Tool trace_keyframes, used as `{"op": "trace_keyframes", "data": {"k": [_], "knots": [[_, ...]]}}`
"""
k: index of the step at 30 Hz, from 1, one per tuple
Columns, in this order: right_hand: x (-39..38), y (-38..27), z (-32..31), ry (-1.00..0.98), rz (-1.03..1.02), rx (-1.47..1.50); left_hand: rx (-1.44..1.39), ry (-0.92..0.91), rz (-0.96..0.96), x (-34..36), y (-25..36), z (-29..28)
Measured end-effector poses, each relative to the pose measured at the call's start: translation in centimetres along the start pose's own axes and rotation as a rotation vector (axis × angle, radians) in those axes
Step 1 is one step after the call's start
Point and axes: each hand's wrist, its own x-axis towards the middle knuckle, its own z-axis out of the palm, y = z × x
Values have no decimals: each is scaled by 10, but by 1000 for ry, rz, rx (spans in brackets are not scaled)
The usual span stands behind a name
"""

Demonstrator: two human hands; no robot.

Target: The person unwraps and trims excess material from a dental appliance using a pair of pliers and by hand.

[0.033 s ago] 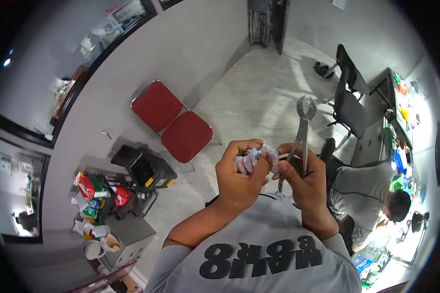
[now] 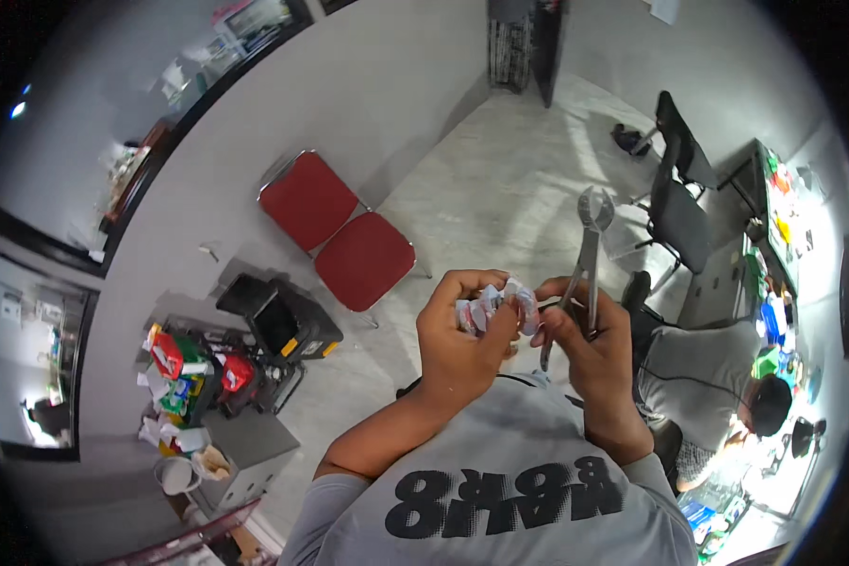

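Note:
My left hand (image 2: 457,344) is closed round a crumpled-looking whitish lump with pinkish patches (image 2: 523,298), held in front of my chest. Its exact kind is unclear, and the fingers cover part of it. My right hand (image 2: 596,358) grips metal pliers (image 2: 588,255) by their long handles. The pliers point away from me, and their curved jaws stand apart at the top with nothing between them. The right thumb and fingertips are close beside the lump's right side; whether they touch it I cannot tell.
A red folding chair (image 2: 363,259) stands ahead to the left, by a black bin with yellow corners (image 2: 283,325). Packages lie on a grey cabinet (image 2: 255,453). At right, a person in grey (image 2: 698,377) sits at a cluttered bench near black chairs (image 2: 677,222).
The room has shifted slightly to the right in view. Both hands keep almost the same pose, with the right thumb tip a little farther from the lump.

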Motion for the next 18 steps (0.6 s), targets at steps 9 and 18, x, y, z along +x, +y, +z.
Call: {"op": "trace_keyframes", "data": {"k": [9, 18], "knots": [[53, 54, 68, -337, 258, 154, -176, 95, -263, -9, -11, -93], [56, 171, 164, -684, 747, 283, -383, 290, -581, -79, -56, -201]]}}
